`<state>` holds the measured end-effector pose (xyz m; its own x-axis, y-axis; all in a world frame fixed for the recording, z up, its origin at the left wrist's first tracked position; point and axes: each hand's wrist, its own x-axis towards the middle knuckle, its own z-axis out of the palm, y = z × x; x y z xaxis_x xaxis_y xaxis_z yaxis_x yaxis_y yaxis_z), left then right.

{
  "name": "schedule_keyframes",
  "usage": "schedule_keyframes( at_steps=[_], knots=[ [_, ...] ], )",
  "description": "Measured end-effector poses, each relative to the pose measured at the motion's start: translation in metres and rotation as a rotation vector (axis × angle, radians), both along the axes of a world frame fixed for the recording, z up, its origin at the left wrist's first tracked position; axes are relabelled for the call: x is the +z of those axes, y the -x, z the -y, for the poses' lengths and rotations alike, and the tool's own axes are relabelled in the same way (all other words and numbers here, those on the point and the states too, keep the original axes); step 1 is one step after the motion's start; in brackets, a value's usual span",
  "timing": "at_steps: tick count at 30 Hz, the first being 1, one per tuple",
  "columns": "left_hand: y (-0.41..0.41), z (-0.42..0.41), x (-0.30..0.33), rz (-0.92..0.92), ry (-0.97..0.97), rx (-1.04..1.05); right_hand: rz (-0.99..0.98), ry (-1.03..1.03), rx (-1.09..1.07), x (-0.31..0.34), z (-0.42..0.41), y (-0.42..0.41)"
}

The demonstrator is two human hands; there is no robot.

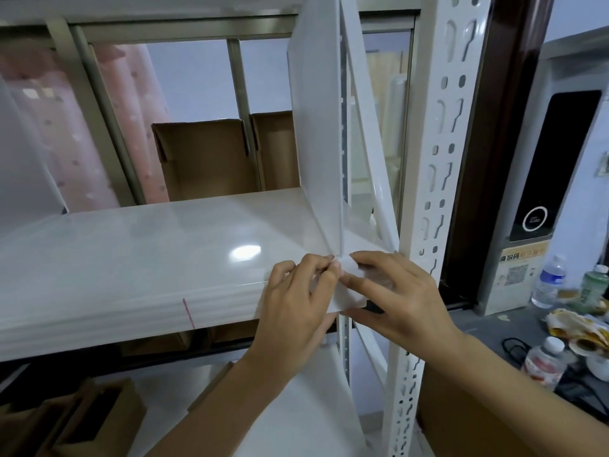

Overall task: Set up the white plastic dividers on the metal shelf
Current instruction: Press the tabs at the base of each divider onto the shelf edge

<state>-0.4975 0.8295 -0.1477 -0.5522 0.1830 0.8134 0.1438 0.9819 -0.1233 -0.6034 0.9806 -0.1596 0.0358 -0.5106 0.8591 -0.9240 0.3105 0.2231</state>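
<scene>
A white plastic divider (316, 127) stands upright on the glossy white metal shelf (148, 252), near its right end. At the divider's lower front corner sits a small translucent white clip or tab (346, 262). My left hand (296, 298) pinches that tab from the left with thumb and fingertips. My right hand (392, 291) grips the same spot from the right, thumb under the shelf's front edge. A second white sheet (23, 153) stands at the far left of the shelf.
The white perforated shelf upright (438, 159) rises just right of my hands, with a diagonal brace (365, 127) behind the divider. Open cardboard boxes (204, 159) stand behind the shelf and others below. Water bottles (550, 282) and clutter lie on a surface at right.
</scene>
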Motion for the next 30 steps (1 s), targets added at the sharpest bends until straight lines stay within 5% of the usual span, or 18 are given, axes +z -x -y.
schedule_keyframes(
  at_steps=[30],
  knots=[
    [-0.024,0.045,-0.008,-0.033,-0.057,-0.039,-0.018,0.009,0.026,-0.001,0.041,-0.026]
  ],
)
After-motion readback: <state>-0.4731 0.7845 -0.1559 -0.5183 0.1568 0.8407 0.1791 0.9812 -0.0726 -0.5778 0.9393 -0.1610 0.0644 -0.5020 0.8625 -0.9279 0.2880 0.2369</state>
